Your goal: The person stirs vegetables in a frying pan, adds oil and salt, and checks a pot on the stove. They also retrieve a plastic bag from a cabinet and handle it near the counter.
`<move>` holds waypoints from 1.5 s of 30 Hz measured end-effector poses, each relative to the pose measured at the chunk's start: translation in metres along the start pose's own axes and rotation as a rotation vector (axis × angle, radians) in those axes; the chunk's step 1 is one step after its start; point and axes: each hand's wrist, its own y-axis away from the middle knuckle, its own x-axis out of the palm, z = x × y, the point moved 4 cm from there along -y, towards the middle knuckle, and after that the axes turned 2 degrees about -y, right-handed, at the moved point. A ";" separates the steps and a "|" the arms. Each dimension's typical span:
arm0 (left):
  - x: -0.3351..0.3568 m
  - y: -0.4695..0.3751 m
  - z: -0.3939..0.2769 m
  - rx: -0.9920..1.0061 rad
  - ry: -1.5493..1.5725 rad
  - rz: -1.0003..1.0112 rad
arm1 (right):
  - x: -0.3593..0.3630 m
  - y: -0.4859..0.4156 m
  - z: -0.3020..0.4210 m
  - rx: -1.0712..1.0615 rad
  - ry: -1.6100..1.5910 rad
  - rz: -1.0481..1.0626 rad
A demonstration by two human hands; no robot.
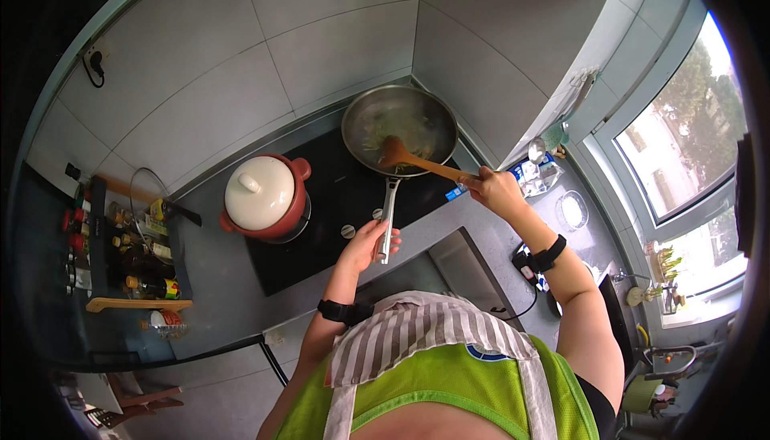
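A steel frying pan (367, 103) stands on the right part of a black glass cooktop (331, 181). Shredded greenish food (415, 133) lies in it under a light haze. My left hand (367, 244) grips the pan's metal handle (390, 205), which points towards me. In my right hand (496, 190) is the handle of a wooden spatula (433, 167); its broad head rests in the pan among the food. Left of the pan, a red pot (295, 199) with a cream lid (255, 193) sits on the other burner.
A rack of sauce bottles (144, 247) stands at the left, with a glass lid (150, 205) leaning there. Tiled walls close in behind the pan. On the right counter are a plastic packet (535, 175), a clear round dish (572, 210) and a black corded device (526, 264).
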 end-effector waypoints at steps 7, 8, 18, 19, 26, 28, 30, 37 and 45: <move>0.006 -0.003 0.005 -0.005 0.014 -0.032 | 0.034 -0.050 -0.016 0.309 -0.106 -0.065; 0.007 -0.006 0.005 0.001 0.038 -0.021 | 0.042 -0.055 -0.010 0.284 -0.136 -0.085; 0.007 -0.006 0.013 -0.037 0.028 0.007 | 0.068 -0.063 -0.010 0.369 -0.303 -0.152; 0.008 -0.007 0.013 -0.042 0.026 -0.001 | 0.074 -0.070 -0.009 0.361 -0.287 -0.171; 0.007 -0.006 0.011 -0.045 0.076 0.007 | 0.102 -0.051 -0.026 0.474 -0.168 -0.125; 0.007 -0.006 0.012 -0.042 0.098 0.009 | 0.102 -0.043 -0.027 0.484 -0.203 -0.072; 0.007 -0.007 0.012 -0.042 0.121 0.034 | 0.097 -0.035 -0.026 0.534 -0.158 -0.054; 0.006 -0.008 0.013 -0.035 0.117 0.034 | 0.080 -0.004 -0.021 0.620 -0.239 -0.107; 0.007 -0.007 0.012 -0.027 0.113 0.025 | 0.057 0.017 -0.015 0.704 -0.420 -0.067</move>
